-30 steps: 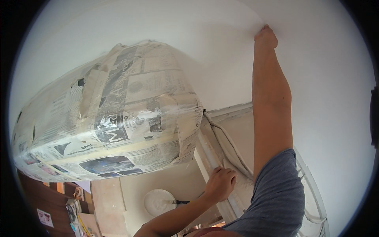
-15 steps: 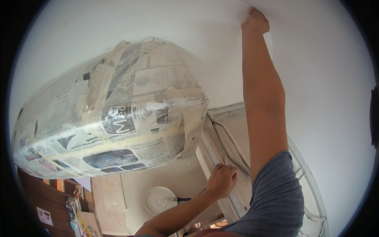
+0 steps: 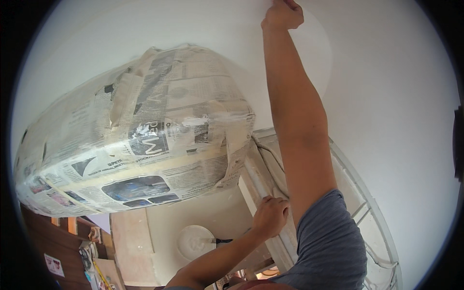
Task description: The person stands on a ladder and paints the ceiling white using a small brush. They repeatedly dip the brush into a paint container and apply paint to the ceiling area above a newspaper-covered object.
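My right hand is raised to the white wall surface at the top edge, its fingers bent and closed. Whatever they hold against the surface is hidden by the hand and the picture's edge. Lower down, my left hand has its fingers curled over a pale rail. To the left juts a large boxy unit wrapped in newspaper and clear tape. Below it sits a round white tub of pale paste, with a dark-handled tool lying across its rim.
A pale cable runs along the frame behind my right arm. Further right curves a grey metal edge with thin rods. At lower left are a brown wooden panel, a pale board and several stacked papers.
My right hand has slid left and slightly up along the white surface, the arm swinging with it. My left hand stays at the rail, almost unmoved.
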### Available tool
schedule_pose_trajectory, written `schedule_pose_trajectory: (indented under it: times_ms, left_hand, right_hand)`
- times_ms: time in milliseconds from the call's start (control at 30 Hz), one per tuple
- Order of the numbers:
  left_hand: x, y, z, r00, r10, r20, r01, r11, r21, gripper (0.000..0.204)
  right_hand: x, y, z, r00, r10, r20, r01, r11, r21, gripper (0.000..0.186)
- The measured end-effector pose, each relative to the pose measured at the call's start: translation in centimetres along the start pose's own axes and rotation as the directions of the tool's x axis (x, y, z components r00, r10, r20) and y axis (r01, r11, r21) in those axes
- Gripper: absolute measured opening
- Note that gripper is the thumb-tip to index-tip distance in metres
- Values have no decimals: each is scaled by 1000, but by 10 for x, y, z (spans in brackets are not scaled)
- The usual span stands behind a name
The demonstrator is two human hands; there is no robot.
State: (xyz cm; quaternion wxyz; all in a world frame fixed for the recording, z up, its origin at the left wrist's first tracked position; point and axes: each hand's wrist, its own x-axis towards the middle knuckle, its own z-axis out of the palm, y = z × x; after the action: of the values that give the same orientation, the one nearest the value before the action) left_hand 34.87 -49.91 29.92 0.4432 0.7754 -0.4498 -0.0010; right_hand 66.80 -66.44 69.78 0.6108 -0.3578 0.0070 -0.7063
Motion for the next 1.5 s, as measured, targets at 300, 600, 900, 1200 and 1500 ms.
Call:
schedule_pose_trajectory:
  times_ms: [300,600,900,1200,1500]
  left_hand:
    - [5,-8,7,995,18,98,-26,996,84,11]
    - [5,-13,14,998,44,33,-44,999,15,7]
    - [8,-11,8,994,27,109,-33,998,50,9]
    - [8,-7,9,992,4,124,-15,996,88,8]
    - [9,-6,6,989,12,148,-29,993,117,11]
  right_hand:
    - [30,8,-63,1000,-3,-20,6,991,135,27]
    - [108,76,-258,950,200,-239,-165,973,159,32]
    - [117,131,-379,754,441,-487,-312,893,326,17]
    - [129,166,-419,623,526,-579,-331,848,414,11]
    - [117,164,-416,499,590,-635,-489,796,356,10]
